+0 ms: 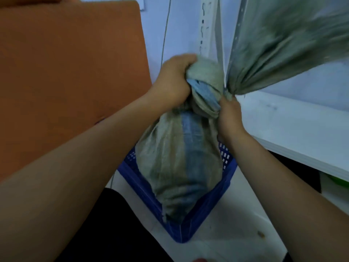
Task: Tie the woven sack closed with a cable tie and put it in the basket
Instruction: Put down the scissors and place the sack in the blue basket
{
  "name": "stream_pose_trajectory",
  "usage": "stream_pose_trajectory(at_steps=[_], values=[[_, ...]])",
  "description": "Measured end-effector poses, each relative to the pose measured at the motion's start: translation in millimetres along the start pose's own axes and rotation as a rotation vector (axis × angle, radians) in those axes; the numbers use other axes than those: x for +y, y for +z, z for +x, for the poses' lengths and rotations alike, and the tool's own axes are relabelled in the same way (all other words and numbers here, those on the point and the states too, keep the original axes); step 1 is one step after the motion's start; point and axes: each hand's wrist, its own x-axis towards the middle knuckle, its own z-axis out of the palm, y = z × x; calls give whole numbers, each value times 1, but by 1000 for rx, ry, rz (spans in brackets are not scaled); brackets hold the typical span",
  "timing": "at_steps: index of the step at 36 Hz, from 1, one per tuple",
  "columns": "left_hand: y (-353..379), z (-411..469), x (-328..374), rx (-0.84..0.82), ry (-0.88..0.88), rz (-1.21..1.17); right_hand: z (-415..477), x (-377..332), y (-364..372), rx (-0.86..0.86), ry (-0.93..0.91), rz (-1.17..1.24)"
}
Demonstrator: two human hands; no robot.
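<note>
The sack (181,159) hangs in the middle of the view, its bottom already down inside the blue basket (204,210) at about 6 o'clock from the hands. The left hand (173,82) has its fingers wrapped tight around the bunched neck of the sack. The right hand (229,112), just at 4 o'clock from the left one, pinches the twisted part of the neck, and the loose top of the sack (283,46) fans out and up toward 1 o'clock, blurry as if it is swinging. I cannot see any cable tie, so I cannot tell if the neck is tied yet. That is the first worry: if the hands let go and there is no tie, the twist could come undone and the sack could open. The sack also looks fat for the basket, and it leans toward the 7 o'clock corner, so it could tip the basket or flop over the rim onto the floor (236,241). The flapping top is near the white shelf (283,121) and could catch on its edge. A grip that slips would drop the sack hard.
</note>
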Motion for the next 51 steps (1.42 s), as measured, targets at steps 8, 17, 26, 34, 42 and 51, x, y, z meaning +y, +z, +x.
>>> stream_pose_trajectory(at_steps=[8,17,26,34,42,51], values=[[28,-51,-72,-1138,-432,513,14,46,-39,175,565,-5],[45,-68,-81,-1325,-950,357,11,40,-30,141,563,50],[89,-100,-94,-1382,-1398,229,8,30,-23,106,585,182],[102,-110,-94,-1132,-1320,58,13,8,-18,-18,504,418],[113,-117,-104,-1157,-1528,-125,4,1,-15,-96,501,522],[112,-92,-192,-539,-1607,-437,-6,-12,-2,-188,432,645]])
